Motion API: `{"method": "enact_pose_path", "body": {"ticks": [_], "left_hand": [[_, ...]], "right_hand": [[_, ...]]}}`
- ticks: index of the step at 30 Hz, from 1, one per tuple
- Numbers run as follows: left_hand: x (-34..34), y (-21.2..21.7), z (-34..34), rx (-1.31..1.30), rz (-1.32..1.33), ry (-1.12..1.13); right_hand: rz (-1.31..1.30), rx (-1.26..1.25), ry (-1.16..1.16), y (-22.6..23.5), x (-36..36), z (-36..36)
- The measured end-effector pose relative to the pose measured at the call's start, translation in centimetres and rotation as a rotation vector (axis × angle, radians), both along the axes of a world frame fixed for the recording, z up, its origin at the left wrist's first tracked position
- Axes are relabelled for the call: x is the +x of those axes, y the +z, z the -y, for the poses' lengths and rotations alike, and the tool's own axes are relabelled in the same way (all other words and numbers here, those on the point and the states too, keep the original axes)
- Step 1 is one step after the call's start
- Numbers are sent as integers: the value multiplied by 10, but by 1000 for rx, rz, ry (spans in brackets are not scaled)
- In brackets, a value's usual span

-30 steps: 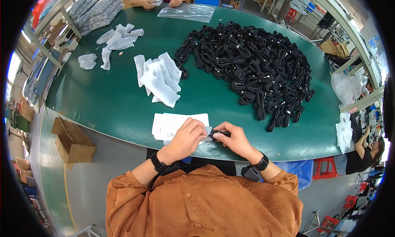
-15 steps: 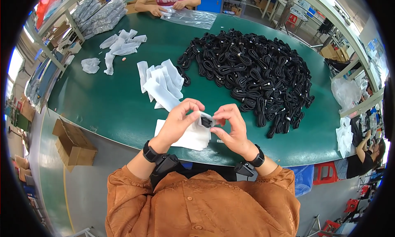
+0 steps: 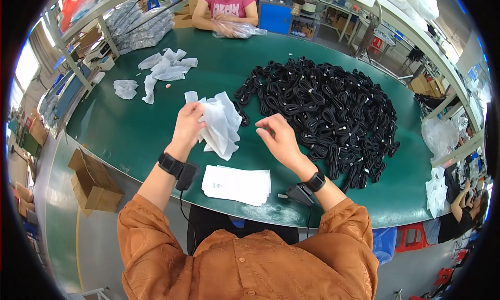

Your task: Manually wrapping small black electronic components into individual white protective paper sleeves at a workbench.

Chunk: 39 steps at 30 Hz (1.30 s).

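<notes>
- Green table [image 3: 99,125]: its top looks glossy, so light things by the near edge could slide off if a sleeve brushed them.
- Cable heap [image 3: 323,107], right: its left end lies just beside the white pile, so a stray bundle could slip in among the pouches. Its near side is close to the right forearm, which could drag one loose.
- Pile [image 3: 225,144], left of the heap: its pouches lie crossed and uneven, so a careless drop could spill the upper ones.
- Stack [image 3: 237,185] of flat white bags, near: the edges look loose, so a low forearm could fan it out.
- Right hand [image 3: 281,142], right of the pile: thumb and forefinger apart, apparently nothing between them. A low sweep could knock pile or heap.
- Left hand [image 3: 186,125]: fingertips seem pinched together on a pouch.
- Pouch [image 3: 212,113], over the pile: held by its left side, it could swing or catch a neighbour. Where it ends, I cannot tell.
- Cord [image 3: 181,209] under the left wrist: hanging by the near edge, it could snag there.
</notes>
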<state>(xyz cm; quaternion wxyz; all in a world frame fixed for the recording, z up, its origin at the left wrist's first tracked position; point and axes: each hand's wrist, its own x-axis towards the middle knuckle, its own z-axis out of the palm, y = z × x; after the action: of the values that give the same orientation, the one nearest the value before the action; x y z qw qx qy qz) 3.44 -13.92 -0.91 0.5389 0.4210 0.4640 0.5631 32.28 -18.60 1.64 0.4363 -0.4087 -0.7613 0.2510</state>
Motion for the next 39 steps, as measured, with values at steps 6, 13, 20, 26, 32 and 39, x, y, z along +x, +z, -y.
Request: {"method": "enact_pose_path", "body": {"ticks": [6, 13, 20, 26, 32, 39], "left_hand": [[-28, -18, 6, 607, -1122, 63], [-12, 1, 34, 336, -1496, -473], [-18, -10, -35, 264, -1611, -515], [-27, -19, -119, 248, -1681, -415], [-47, -39, -206, 257, -1656, -342], [-68, -38, -231, 245, -1787, -190]], "right_hand": [[401, 90, -6, -29, -31, -62], [573, 250, -51, -45, -73, -158], [811, 256, -82, -68, -96, -229], [842, 304, -80, -75, -82, -244], [832, 291, -8, -65, -60, -194], [792, 172, 137, -62, -30, -143]]}}
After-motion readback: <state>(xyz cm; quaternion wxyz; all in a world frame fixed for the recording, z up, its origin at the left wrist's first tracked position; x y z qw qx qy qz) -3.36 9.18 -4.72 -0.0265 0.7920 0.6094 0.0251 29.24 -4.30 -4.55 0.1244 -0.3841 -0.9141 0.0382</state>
